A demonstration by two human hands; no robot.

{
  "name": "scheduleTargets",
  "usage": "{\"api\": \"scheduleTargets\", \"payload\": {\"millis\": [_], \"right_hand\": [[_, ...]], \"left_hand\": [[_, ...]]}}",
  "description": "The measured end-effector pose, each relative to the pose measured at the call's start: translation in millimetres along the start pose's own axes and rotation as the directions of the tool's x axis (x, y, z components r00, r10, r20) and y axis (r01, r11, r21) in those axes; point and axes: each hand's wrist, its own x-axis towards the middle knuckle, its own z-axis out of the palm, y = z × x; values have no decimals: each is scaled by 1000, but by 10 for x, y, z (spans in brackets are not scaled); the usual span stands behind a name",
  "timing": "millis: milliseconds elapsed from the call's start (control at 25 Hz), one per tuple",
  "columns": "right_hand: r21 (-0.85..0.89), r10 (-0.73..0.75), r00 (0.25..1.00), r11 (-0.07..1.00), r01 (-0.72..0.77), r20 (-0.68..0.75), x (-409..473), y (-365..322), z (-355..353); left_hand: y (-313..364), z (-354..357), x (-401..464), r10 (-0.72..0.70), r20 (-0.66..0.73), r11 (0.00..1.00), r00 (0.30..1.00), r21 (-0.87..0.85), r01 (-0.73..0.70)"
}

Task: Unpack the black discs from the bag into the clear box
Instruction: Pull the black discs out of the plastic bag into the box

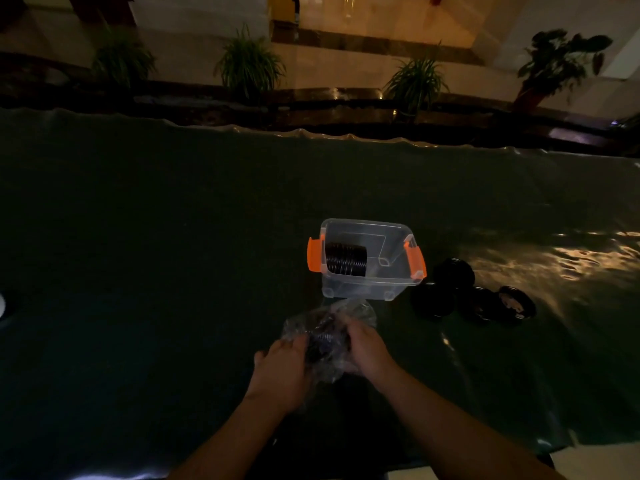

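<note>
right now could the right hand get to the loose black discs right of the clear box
Probably not at once: the right hand is gripping the bag. The table between it and the loose discs looks bare.

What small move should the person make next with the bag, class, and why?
Probably pull the black discs out of the bag. Both the left hand and right hand grip the crumpled bag just in front of the clear box, which holds one row and has room.

A clear box (367, 271) with orange latches (314, 255) is seen holding black discs (345, 258), more black discs (453, 274) are laid on a dark green cloth (173, 237), and a transparent bag (329, 327) is shown.
</note>
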Motion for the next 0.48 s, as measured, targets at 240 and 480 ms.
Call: {"api": "scheduleTargets", "payload": {"millis": [240, 480], "right_hand": [[-93, -10, 997, 996, 17, 79, 59, 30, -96], [-81, -20, 991, 996, 31, 136, 82, 47, -59]], "left_hand": [[72, 80, 35, -13, -1, 1000, 1000, 25, 13], [135, 90, 32, -46, -11, 998, 999, -39, 45]]}}
